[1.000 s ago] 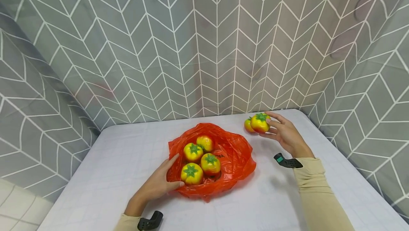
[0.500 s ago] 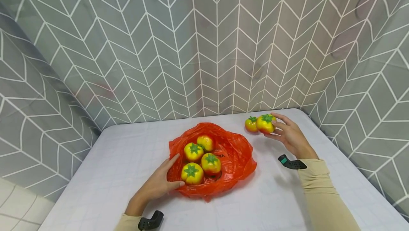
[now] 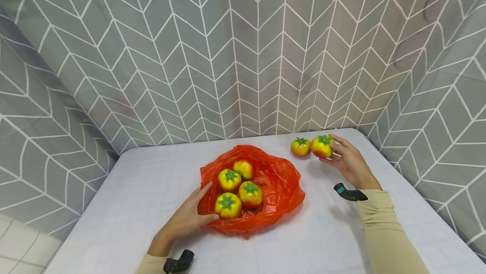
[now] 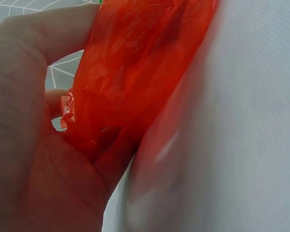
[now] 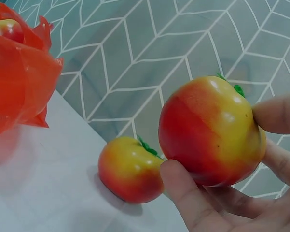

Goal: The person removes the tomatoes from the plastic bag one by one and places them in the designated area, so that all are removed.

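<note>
My right hand [image 3: 348, 161] holds a red-and-yellow tomato [image 3: 322, 146] with a green star-shaped top by its fingertips near the far right of the table. Just left of it, a second tomato [image 3: 301, 147] sits on the cloth; the right wrist view shows the held tomato [image 5: 210, 130] above and in front of that one [image 5: 130, 170]. My left hand [image 3: 186, 219] grips the left side of a red plastic bag [image 3: 282, 181], thumb at the near rim. Several tomatoes [image 3: 250, 194] lie inside the open bag. In the left wrist view, red film [image 4: 135, 63] passes between thumb and fingers.
A white cloth [image 3: 152, 173] covers the table. Grey curtains [image 3: 247, 55] with a white chevron pattern stand behind it and at both sides. Black bands [image 3: 350, 193] show near both wrists. White tiles [image 3: 22, 240] appear at the lower left.
My right hand has moved right with its tomato, opening a little more view of the tomato on the cloth. The left hand and the bag stay in place.
</note>
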`<state>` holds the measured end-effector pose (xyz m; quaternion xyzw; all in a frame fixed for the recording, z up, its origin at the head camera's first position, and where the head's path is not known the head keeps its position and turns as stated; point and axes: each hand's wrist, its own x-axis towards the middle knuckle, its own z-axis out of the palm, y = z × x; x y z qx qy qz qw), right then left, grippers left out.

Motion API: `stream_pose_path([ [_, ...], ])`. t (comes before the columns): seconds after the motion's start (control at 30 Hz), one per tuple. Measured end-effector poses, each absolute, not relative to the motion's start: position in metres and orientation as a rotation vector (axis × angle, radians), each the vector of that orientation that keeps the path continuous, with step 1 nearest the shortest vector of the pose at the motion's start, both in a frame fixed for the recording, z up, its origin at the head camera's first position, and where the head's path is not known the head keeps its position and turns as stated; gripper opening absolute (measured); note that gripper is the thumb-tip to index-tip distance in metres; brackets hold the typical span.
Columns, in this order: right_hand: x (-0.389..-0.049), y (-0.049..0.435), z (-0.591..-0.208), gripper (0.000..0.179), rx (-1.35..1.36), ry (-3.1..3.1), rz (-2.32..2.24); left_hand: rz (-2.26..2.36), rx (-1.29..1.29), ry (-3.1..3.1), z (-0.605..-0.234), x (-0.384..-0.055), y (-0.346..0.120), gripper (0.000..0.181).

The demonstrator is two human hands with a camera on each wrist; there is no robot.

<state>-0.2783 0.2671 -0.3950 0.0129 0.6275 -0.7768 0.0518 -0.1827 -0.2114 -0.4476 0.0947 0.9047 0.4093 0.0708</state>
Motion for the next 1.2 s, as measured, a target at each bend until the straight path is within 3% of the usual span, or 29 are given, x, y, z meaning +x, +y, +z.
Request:
stream_pose_path([
  [0.67, -0.276, 0.270, -0.398, 0.084, 0.114, 1.893, -2.400, 1.237, 0.316, 2.730, -0.450, -0.183, -0.213, 0.098],
  [1.2, -0.277, 0.274, -0.408, 0.090, 0.178, 1.936, -2.346, 1.240, 0.327, 2.732, -0.451, -0.183, -0.213, 0.098],
])
